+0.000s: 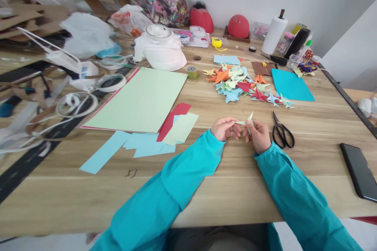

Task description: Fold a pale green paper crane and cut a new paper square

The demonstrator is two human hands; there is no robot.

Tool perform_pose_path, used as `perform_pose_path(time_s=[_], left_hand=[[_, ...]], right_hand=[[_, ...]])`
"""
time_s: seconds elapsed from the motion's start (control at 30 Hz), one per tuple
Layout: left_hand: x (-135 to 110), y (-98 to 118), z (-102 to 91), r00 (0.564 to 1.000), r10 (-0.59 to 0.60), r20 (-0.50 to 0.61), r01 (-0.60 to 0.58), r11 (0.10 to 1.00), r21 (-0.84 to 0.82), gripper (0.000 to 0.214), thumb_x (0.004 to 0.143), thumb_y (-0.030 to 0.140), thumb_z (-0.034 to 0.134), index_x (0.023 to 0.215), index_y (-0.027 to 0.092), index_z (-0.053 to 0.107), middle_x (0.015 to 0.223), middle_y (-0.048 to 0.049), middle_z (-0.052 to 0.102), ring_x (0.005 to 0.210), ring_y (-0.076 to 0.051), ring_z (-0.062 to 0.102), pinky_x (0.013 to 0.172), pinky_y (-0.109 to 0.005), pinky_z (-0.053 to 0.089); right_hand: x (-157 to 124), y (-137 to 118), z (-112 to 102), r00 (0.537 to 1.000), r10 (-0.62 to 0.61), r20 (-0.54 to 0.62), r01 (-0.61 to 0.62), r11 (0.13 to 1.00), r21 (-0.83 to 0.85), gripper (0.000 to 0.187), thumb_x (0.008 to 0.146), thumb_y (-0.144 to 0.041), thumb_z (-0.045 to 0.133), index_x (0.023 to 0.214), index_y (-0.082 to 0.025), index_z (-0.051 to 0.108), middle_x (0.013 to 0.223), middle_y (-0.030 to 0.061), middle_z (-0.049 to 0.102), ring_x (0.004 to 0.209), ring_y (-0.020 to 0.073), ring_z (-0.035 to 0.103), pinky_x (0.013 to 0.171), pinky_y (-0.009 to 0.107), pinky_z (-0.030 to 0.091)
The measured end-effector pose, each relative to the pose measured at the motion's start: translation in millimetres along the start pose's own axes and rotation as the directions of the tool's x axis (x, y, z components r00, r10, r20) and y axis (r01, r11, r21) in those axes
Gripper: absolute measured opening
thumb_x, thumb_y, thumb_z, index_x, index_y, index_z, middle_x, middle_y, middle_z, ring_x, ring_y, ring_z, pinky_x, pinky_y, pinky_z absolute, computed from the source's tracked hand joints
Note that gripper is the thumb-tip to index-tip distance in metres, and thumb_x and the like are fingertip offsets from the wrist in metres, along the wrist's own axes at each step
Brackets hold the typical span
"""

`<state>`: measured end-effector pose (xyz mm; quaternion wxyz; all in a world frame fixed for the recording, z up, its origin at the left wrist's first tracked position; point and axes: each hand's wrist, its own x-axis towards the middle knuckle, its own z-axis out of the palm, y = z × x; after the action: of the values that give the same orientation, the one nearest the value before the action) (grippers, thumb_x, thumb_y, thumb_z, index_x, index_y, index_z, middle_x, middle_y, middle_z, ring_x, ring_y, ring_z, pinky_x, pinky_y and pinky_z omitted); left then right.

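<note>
Between my two hands is a small pale green folded paper crane point(242, 122), with thin pointed ends sticking out to the left and up. My left hand point(226, 128) pinches its left point between thumb and fingers. On the other side, my right hand point(258, 135) grips its body, hiding part of the folds. Just beyond my hands lies a pile of folded paper cranes point(235, 80) in orange, green, blue and red. Black-handled scissors point(282, 132) rest right of my right hand, their blades pointing away from me.
Large pale green sheets point(141, 100) lie to the left, with blue paper strips point(103, 153) and a red piece point(173, 119) nearby. A spool of thread point(192, 72), a turquoise square point(293, 85) and a phone point(359, 170) are on the table. Cables and bags crowd the far left.
</note>
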<state>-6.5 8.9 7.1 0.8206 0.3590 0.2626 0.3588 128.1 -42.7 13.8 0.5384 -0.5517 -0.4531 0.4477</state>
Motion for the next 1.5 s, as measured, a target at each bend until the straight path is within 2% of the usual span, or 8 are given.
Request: perform_pose_path(time_s=[0.13,0.3,0.57,0.67,0.9,1.17,1.33,1.5], left_hand=[[-0.3,1.6,-0.1,0.999,-0.006,-0.044,0.005,1.000,-0.022,0.024,0.069,0.033,0.061,0.072,0.010,0.056,0.054,-0.0053,0.062,0.044,-0.016,0.059,0.039,-0.026,0.045],[-2.2,-1.2,4.5,0.995,0.071,-0.075,-0.061,0.990,0.129,0.029,0.061,0.034,0.071,0.061,0.011,0.054,0.049,-0.0008,0.058,0.038,-0.011,0.053,0.035,-0.021,0.042],[-4.5,-1.1,6.6,0.993,0.093,-0.066,-0.080,0.980,0.181,0.037,0.060,0.045,0.070,0.066,0.012,0.054,0.051,0.0010,0.057,0.040,-0.010,0.053,0.036,-0.021,0.044],[-5.7,-0.3,7.2,0.994,0.090,-0.064,-0.077,0.981,0.176,0.041,0.059,0.049,0.070,0.066,0.013,0.053,0.052,0.0002,0.058,0.041,-0.010,0.053,0.036,-0.022,0.044],[-7.9,-4.1,12.5,0.980,0.193,-0.055,-0.164,0.928,0.335,0.036,0.055,0.040,0.075,0.067,0.012,0.056,0.046,0.0012,0.056,0.041,-0.010,0.052,0.037,-0.020,0.042],[-11.2,-4.6,13.9,0.968,0.240,-0.075,-0.186,0.885,0.426,0.034,0.059,0.043,0.072,0.064,0.012,0.058,0.045,0.0016,0.055,0.039,-0.008,0.049,0.035,-0.019,0.041],[-10.4,-0.1,12.3,0.968,0.230,-0.101,-0.173,0.901,0.398,0.038,0.057,0.046,0.072,0.063,0.012,0.056,0.046,0.0013,0.056,0.034,-0.007,0.048,0.033,-0.019,0.039],[-7.9,1.6,9.4,0.972,0.193,-0.133,-0.131,0.918,0.374,0.037,0.057,0.044,0.073,0.063,0.012,0.055,0.043,0.0024,0.055,0.034,-0.008,0.049,0.033,-0.019,0.040]], right_hand=[[-0.9,-2.3,0.5,1.000,-0.024,0.020,0.024,0.999,-0.025,0.039,0.075,-0.054,0.055,0.064,-0.017,0.053,0.047,-0.0020,0.058,0.030,0.0069,0.046,0.031,0.018,0.032],[-1.0,-2.4,0.4,1.000,-0.019,0.024,0.020,0.999,-0.031,0.039,0.074,-0.054,0.055,0.064,-0.017,0.053,0.046,-0.0024,0.057,0.030,0.0074,0.046,0.031,0.019,0.032],[1.7,2.7,-2.1,1.000,0.025,0.009,-0.025,0.999,0.027,0.039,0.073,-0.055,0.056,0.065,-0.016,0.054,0.046,-0.0018,0.057,0.030,0.0074,0.045,0.030,0.018,0.031],[1.0,2.5,-2.0,0.998,0.013,0.057,-0.017,0.998,0.055,0.037,0.075,-0.052,0.057,0.066,-0.016,0.055,0.047,-0.0020,0.058,0.031,0.0074,0.046,0.031,0.018,0.031],[-1.1,1.7,-0.1,0.984,0.041,0.176,-0.061,0.992,0.108,0.041,0.075,-0.051,0.056,0.056,-0.015,0.055,0.046,-0.0007,0.056,0.032,0.0080,0.047,0.031,0.019,0.033],[-1.3,0.8,0.0,0.986,0.042,0.159,-0.054,0.996,0.076,0.042,0.078,-0.051,0.053,0.058,-0.014,0.056,0.044,-0.0009,0.055,0.031,0.0082,0.048,0.031,0.019,0.033],[2.3,7.4,-1.5,0.992,0.081,0.094,-0.101,0.969,0.224,0.039,0.077,-0.053,0.053,0.067,-0.016,0.056,0.051,0.0002,0.059,0.037,0.0107,0.052,0.035,0.022,0.040],[2.9,7.3,-2.8,0.996,0.060,0.073,-0.070,0.987,0.142,0.033,0.072,-0.048,0.062,0.064,-0.017,0.054,0.050,-0.0021,0.059,0.035,0.0088,0.051,0.036,0.020,0.039]])
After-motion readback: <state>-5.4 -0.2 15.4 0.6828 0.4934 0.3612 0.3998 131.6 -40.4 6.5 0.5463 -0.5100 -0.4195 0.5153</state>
